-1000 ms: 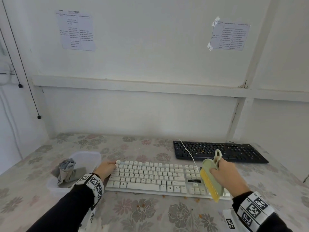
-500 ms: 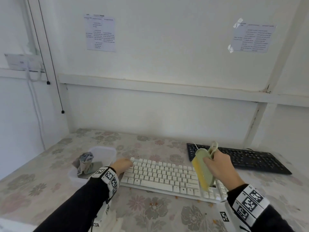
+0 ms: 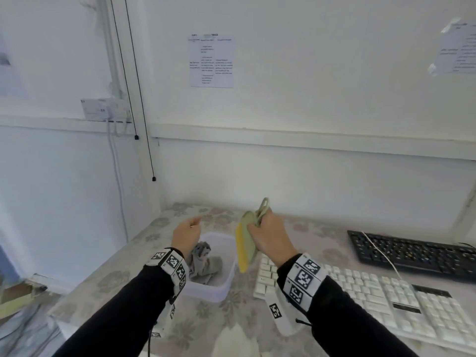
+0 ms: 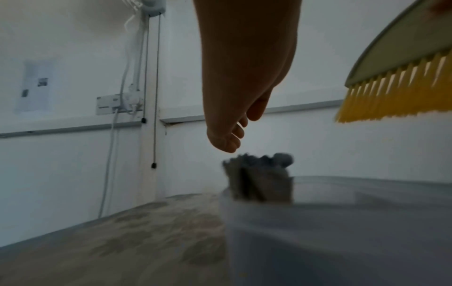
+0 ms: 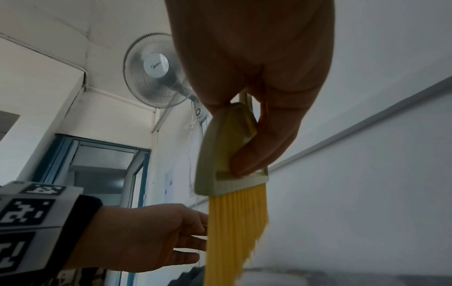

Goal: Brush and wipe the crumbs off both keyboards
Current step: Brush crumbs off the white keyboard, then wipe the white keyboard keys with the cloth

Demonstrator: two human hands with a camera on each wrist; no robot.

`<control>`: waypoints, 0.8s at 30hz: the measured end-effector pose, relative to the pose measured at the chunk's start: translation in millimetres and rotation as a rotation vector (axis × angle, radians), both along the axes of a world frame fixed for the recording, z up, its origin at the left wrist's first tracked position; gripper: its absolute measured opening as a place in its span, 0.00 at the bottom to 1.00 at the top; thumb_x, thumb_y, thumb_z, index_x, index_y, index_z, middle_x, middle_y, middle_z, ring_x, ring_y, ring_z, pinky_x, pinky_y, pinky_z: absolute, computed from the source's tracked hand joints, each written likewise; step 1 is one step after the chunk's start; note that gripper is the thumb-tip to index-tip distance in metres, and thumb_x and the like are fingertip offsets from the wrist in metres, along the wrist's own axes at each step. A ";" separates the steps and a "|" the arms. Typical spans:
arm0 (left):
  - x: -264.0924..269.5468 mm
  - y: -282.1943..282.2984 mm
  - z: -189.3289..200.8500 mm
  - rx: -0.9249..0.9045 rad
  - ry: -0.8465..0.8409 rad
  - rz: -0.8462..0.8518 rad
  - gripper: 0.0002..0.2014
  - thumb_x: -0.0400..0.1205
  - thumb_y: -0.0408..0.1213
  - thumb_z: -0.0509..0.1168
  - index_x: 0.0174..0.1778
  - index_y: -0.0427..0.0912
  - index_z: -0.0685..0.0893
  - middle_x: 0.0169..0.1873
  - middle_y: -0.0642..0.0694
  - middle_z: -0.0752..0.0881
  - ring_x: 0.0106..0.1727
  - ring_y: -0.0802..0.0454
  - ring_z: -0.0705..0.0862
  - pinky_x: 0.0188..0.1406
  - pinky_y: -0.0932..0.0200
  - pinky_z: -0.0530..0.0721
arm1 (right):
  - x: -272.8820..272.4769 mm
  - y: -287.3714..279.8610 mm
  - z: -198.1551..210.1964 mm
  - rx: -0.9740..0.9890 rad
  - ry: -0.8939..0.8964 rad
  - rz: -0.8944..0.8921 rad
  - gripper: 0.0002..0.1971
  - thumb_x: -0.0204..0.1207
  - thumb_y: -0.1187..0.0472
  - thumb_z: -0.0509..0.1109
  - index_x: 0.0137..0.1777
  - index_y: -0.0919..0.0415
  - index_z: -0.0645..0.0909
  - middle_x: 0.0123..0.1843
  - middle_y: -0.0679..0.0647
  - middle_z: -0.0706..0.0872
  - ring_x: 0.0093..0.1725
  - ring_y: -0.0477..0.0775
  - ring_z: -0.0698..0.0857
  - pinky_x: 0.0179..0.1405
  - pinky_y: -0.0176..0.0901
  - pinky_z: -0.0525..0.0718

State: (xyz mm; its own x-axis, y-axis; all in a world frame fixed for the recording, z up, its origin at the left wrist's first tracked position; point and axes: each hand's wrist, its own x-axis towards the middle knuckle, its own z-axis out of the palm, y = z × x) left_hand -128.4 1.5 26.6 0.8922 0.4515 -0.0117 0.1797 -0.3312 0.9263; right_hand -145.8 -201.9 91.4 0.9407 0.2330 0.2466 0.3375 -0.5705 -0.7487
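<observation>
My right hand (image 3: 268,238) grips a pale green brush (image 3: 248,240) with yellow bristles (image 5: 234,228), held in the air above the right rim of a translucent plastic tub (image 3: 221,287). A crumpled grey cloth (image 3: 203,261) lies in that tub. Over the tub's far left side my left hand (image 3: 186,234) hovers empty, fingers loosely extended (image 4: 227,141) just above the cloth (image 4: 259,180). The white keyboard (image 3: 360,300) lies to the right on the floral table, and the black keyboard (image 3: 412,253) sits behind it near the wall.
A white cable (image 3: 378,253) runs over the black keyboard. The floral tablecloth (image 3: 144,256) reaches the wall at the back and left. A wall socket with cords (image 3: 103,109) hangs above the left corner. Something pale (image 3: 234,341) shows at the table's front edge.
My view has swung left. The left hand left the white keyboard's corner and rose over the tub. The right hand carried the brush leftward from above the white keyboard to the tub's edge.
</observation>
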 end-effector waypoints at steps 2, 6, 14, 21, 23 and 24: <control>3.6 23.2 -14.5 -0.013 0.036 0.019 0.21 0.83 0.25 0.55 0.73 0.34 0.76 0.71 0.40 0.78 0.73 0.44 0.74 0.76 0.50 0.68 | 5.5 28.3 -9.8 -0.034 0.020 0.012 0.11 0.79 0.64 0.61 0.58 0.66 0.69 0.33 0.51 0.73 0.25 0.44 0.71 0.17 0.31 0.66; 13.9 49.8 -41.7 -0.165 0.151 -0.053 0.13 0.82 0.22 0.54 0.46 0.37 0.84 0.47 0.37 0.79 0.47 0.44 0.78 0.49 0.55 0.78 | 16.9 63.4 -29.6 -0.104 0.073 -0.029 0.15 0.81 0.64 0.59 0.64 0.68 0.67 0.37 0.52 0.72 0.25 0.44 0.70 0.17 0.30 0.64; 31.7 52.1 -65.7 -0.370 0.238 -0.239 0.10 0.85 0.27 0.56 0.41 0.32 0.80 0.41 0.34 0.81 0.43 0.43 0.78 0.48 0.47 0.77 | 31.8 81.8 -56.7 -0.118 0.151 -0.181 0.09 0.80 0.68 0.58 0.51 0.62 0.58 0.35 0.53 0.72 0.26 0.46 0.69 0.18 0.33 0.64; 52.7 66.5 -95.7 -0.334 0.244 -0.275 0.10 0.79 0.35 0.58 0.39 0.37 0.83 0.42 0.34 0.84 0.45 0.45 0.77 0.47 0.47 0.74 | 36.8 79.0 -63.1 -0.020 0.213 -0.187 0.12 0.80 0.65 0.60 0.58 0.67 0.60 0.35 0.53 0.74 0.28 0.46 0.74 0.19 0.33 0.69; 54.9 67.5 -97.5 -0.339 0.240 -0.287 0.11 0.71 0.39 0.59 0.41 0.38 0.84 0.43 0.33 0.85 0.45 0.45 0.78 0.47 0.48 0.74 | 36.3 82.2 -60.6 -0.067 0.180 -0.174 0.12 0.78 0.67 0.61 0.56 0.64 0.60 0.33 0.53 0.73 0.26 0.48 0.73 0.19 0.36 0.70; 60.5 70.2 -104.9 -0.336 0.233 -0.305 0.12 0.69 0.40 0.59 0.42 0.38 0.83 0.43 0.34 0.84 0.45 0.45 0.78 0.46 0.48 0.73 | 36.9 84.9 -59.7 -0.094 0.147 -0.172 0.13 0.77 0.68 0.60 0.58 0.65 0.61 0.32 0.53 0.73 0.25 0.49 0.72 0.19 0.37 0.69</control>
